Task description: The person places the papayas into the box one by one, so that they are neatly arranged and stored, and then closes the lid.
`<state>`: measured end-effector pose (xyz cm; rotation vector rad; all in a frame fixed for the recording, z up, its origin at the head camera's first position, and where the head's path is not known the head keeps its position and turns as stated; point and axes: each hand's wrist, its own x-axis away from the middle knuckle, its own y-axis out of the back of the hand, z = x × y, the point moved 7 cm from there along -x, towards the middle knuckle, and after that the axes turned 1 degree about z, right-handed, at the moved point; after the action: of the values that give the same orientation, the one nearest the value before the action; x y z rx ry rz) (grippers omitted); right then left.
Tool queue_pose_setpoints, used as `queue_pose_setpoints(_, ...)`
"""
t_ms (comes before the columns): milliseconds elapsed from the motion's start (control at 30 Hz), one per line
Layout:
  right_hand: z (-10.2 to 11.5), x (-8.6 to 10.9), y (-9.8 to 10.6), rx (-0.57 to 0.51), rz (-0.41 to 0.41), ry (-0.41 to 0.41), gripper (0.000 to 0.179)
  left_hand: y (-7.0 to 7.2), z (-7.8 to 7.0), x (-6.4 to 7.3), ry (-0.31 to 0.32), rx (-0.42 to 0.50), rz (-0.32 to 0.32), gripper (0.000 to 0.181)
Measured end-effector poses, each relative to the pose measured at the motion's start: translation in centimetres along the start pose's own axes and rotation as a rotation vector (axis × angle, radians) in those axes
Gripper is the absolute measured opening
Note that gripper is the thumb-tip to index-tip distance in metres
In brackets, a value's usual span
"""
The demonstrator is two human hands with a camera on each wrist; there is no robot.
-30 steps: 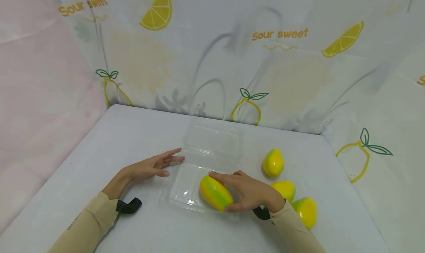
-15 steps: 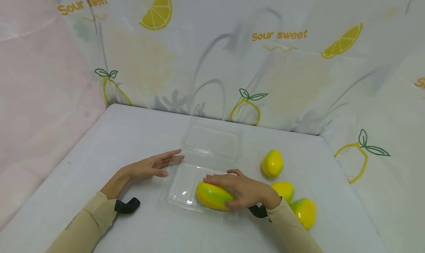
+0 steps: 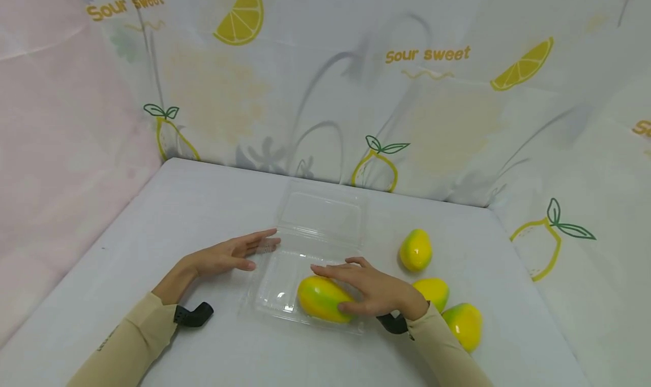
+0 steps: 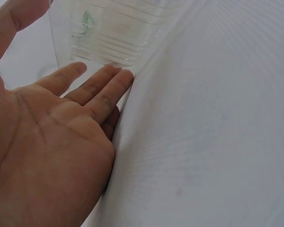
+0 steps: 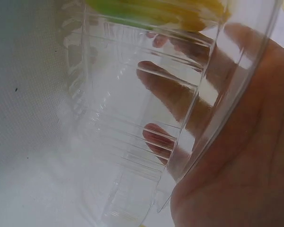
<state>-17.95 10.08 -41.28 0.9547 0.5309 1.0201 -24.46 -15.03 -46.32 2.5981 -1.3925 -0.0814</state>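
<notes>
A yellow-green mango [image 3: 321,299] lies on its side in the right part of a clear plastic clamshell box [image 3: 274,285], whose lid [image 3: 321,212] is folded back toward the wall. Over the mango's right end spreads my right hand [image 3: 378,288], fingers extended and thumb near its front side. Through the clear box wall, the right wrist view shows those fingers [image 5: 173,97] straight, below the mango [image 5: 156,14]. My left hand [image 3: 224,257] is held on edge at the box's left side with straight fingers; in the left wrist view its fingertips [image 4: 125,75] are right at the box [image 4: 113,33].
To the right of the box are three more mangoes: one farther back [image 3: 415,250], one beside my right wrist [image 3: 432,292] and one by the right sleeve [image 3: 464,326]. A lemon-print cloth [image 3: 325,93] hangs behind the white table [image 3: 213,195].
The mango has gone from tilted under my right hand to lying flatter in the box, slightly to the left. My right fingers have loosened from it. The left hand has hardly moved.
</notes>
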Motion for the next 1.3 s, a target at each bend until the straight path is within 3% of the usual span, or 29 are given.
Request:
queue_pose_setpoints(633, 0.2, 0.2, 0.4, 0.024, -0.012, -0.027, 0.073, 0.1, 0.0, 0.0, 0.002, -0.022, -0.008, 0.077)
queue_pose_setpoints(1033, 0.8, 0.7, 1.7, 0.031, -0.054, -0.016, 0.074, 0.0, 0.0, -0.1, -0.022, -0.018, 0.006, 0.077)
queue_pose_setpoints(1300, -0.1, 1.7, 3.0, 0.011, -0.098, -0.082, 0.077, 0.0, -0.1, -0.1, -0.036, 0.0, 0.013, 0.077)
